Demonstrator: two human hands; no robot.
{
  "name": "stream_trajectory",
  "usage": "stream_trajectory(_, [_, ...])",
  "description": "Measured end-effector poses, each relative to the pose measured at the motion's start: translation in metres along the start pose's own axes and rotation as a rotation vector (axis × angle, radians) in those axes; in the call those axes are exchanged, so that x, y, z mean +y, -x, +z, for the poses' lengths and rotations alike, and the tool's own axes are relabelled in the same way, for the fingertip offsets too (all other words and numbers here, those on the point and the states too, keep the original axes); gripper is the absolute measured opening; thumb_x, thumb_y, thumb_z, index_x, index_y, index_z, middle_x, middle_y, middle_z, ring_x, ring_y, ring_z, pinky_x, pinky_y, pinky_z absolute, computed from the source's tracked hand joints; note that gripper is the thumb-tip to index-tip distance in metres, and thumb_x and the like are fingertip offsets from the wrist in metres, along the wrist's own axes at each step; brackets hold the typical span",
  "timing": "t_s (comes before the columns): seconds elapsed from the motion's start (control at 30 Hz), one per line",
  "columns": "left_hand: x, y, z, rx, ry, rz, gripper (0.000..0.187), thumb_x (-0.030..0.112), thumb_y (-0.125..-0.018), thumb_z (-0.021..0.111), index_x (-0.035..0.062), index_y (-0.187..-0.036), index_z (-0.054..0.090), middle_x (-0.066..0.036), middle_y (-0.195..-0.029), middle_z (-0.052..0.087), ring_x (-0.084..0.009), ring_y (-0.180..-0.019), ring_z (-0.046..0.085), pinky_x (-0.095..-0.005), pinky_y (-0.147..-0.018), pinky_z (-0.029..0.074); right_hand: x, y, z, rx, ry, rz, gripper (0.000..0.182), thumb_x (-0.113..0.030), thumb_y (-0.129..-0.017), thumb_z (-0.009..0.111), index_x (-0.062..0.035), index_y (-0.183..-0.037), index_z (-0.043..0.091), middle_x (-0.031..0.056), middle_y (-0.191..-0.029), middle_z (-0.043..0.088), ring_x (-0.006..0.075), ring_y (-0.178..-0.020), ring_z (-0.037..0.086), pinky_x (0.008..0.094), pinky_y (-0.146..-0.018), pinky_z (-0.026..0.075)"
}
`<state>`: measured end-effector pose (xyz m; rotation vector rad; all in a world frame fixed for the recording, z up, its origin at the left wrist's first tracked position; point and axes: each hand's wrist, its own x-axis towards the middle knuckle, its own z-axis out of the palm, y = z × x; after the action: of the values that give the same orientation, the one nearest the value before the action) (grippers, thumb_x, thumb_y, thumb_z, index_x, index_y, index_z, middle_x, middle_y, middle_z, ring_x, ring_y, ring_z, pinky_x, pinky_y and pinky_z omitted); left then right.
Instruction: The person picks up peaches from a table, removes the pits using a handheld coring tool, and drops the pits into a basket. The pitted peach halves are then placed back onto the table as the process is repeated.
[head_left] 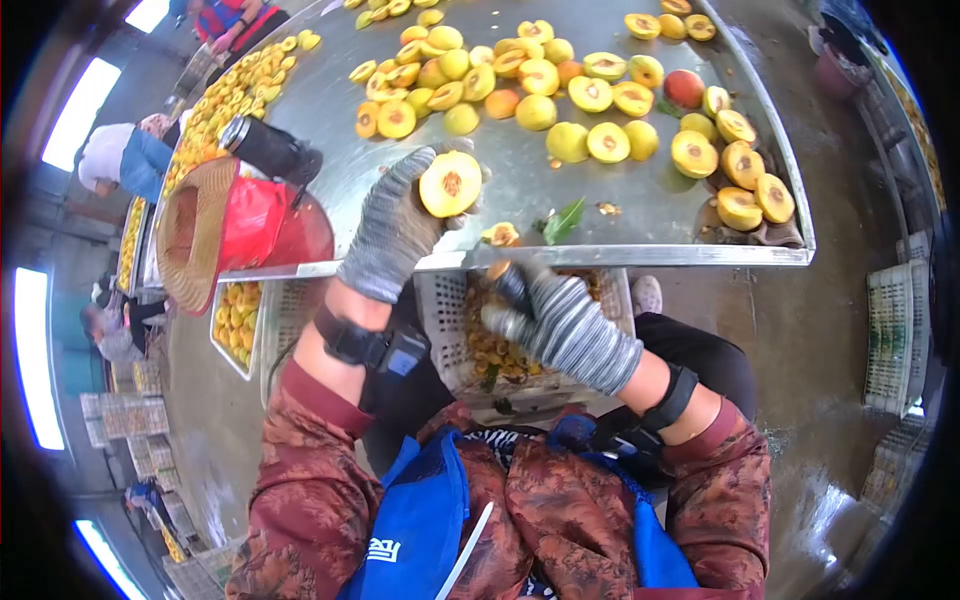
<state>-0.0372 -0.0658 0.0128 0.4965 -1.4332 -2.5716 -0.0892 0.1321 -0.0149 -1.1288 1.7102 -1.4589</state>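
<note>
My left hand (405,210), in a grey striped glove, holds a halved yellow fruit (450,184) with its cut face up, over the front edge of the metal table (390,240). My right hand (565,325), gloved too, is closed around a small object with a brownish end (499,270), blurred, just below the table edge. Beneath it stands a white crate (447,325) with fruit scraps in it. A small cut piece (501,234) and a green leaf (564,221) lie near the edge. Halved fruits (590,94) spread across the table.
At the table's left are a straw hat (190,235), a red bag (255,220) and a black bottle (265,148). A crate of fruit (238,325) stands below them. Other people (125,155) are at the far left. Stacked crates (895,335) stand right.
</note>
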Motion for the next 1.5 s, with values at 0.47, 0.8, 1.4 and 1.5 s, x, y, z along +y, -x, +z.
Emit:
stream_trajectory(0.47, [-0.054, 0.061, 0.018, 0.288, -0.612, 0.412, 0.035, 0.032, -0.089, 0.043, 0.0005, -0.104, 0.050, -0.012, -0.099, 0.056, -0.0191, -0.089, 0.056, -0.0286, -0.082, 0.045, 0.011, -0.011, 0.035, -0.047, 0.240, 0.076, 0.054, -0.013, -0.075, 0.060, -0.0041, -0.119, 0.031, 0.0215, -0.079, 0.057, 0.0378, -0.074, 0.057, 0.0415, -0.061, 0.046])
stream_trajectory(0.8, [-0.064, 0.066, 0.019, 0.328, -0.989, 0.733, 0.025, -0.003, -0.075, 0.057, 0.0030, -0.098, 0.054, -0.012, -0.095, 0.058, -0.0218, -0.084, 0.058, -0.0316, -0.077, 0.048, 0.010, -0.003, 0.034, -0.131, 0.212, 0.176, 0.073, -0.012, -0.073, 0.062, -0.0019, -0.132, 0.020, 0.0211, -0.077, 0.058, 0.0351, -0.071, 0.060, 0.0381, -0.060, 0.048])
stream_trajectory(1.4, [-0.041, 0.063, -0.010, -0.058, -0.883, 0.491, 0.051, -0.003, -0.066, 0.067, 0.0099, -0.112, 0.052, -0.013, -0.108, 0.055, -0.0253, -0.095, 0.056, -0.0363, -0.081, 0.047, 0.002, 0.013, 0.031, -0.279, 0.072, 0.238, 0.065, -0.012, -0.072, 0.064, 0.0073, -0.124, 0.031, 0.0200, -0.088, 0.058, 0.0267, -0.080, 0.059, 0.0326, -0.069, 0.047])
stream_trajectory(1.5, [-0.039, 0.057, -0.015, -0.146, -1.439, 0.884, 0.051, -0.005, -0.068, 0.063, 0.0125, -0.114, 0.052, -0.012, -0.110, 0.054, -0.0257, -0.095, 0.057, -0.0352, -0.081, 0.047, 0.011, 0.014, 0.037, -0.256, 0.010, 0.213, 0.066, -0.012, -0.071, 0.064, 0.0077, -0.124, 0.030, 0.0220, -0.086, 0.057, 0.0301, -0.078, 0.059, 0.0342, -0.068, 0.047])
